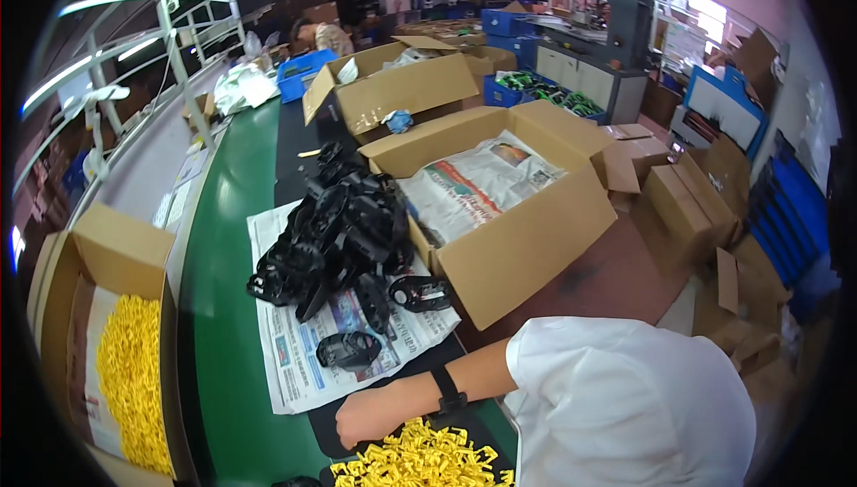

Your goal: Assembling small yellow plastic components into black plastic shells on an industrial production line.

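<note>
My right hand point(368, 416), with a black watch on its wrist, is curled in at the bottom centre, fingers bent down and mostly hidden. What it holds, if anything, cannot be made out. Right beside it lies a pile of small yellow plastic clips point(424, 458) on a black mat. Just beyond the hand, a single black plastic housing point(348, 350) rests on a spread newspaper point(295, 371). A heap of similar black housings point(335, 228) covers the far part of that paper. Part of another black piece point(297, 482) shows at the lower edge. My left hand is out of view.
An open carton point(527, 259) lined with printed paper stands right of the heap; another open carton point(402, 90) is behind it. At the left, a box point(120, 228) holds many yellow clips. The green belt surface point(237, 183) runs away from me. Cartons point(687, 201) crowd the right.
</note>
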Demonstrator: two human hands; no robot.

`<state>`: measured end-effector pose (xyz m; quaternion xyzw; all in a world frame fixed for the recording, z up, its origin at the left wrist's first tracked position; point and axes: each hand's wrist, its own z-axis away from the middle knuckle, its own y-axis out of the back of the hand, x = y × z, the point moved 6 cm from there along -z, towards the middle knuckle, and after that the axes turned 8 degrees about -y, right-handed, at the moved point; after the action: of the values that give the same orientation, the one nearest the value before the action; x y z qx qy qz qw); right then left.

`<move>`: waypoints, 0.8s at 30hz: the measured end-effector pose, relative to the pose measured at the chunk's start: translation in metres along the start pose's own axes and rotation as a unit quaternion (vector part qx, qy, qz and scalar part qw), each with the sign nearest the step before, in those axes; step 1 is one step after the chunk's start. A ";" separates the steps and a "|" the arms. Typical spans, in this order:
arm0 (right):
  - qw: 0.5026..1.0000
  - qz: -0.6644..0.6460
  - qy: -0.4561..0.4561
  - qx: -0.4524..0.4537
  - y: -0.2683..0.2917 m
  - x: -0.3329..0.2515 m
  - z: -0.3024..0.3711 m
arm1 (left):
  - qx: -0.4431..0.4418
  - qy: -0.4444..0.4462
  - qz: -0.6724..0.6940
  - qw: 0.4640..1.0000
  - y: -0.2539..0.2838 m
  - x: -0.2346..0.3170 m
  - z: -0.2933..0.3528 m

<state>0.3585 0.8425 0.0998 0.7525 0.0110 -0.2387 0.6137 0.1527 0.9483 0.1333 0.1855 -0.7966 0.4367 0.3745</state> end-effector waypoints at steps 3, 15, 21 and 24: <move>0.996 -0.074 -0.025 0.033 0.035 -0.027 0.009 | -0.004 0.005 -0.012 1.000 0.000 -0.004 0.003; 0.907 -0.363 0.096 0.190 0.116 -0.113 0.048 | -0.037 0.051 0.021 0.998 -0.001 -0.021 0.018; 0.910 -0.315 0.155 0.221 0.119 -0.141 0.050 | 0.064 0.131 0.484 0.863 0.024 -0.040 0.018; 0.935 -0.242 0.095 0.242 0.131 -0.126 0.070 | -0.084 0.112 0.136 0.981 -0.013 -0.037 0.018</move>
<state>0.2630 0.7799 0.2573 0.8718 0.1927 -0.3031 0.3329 0.1773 0.9252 0.1072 -0.0068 -0.8012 0.4330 0.4131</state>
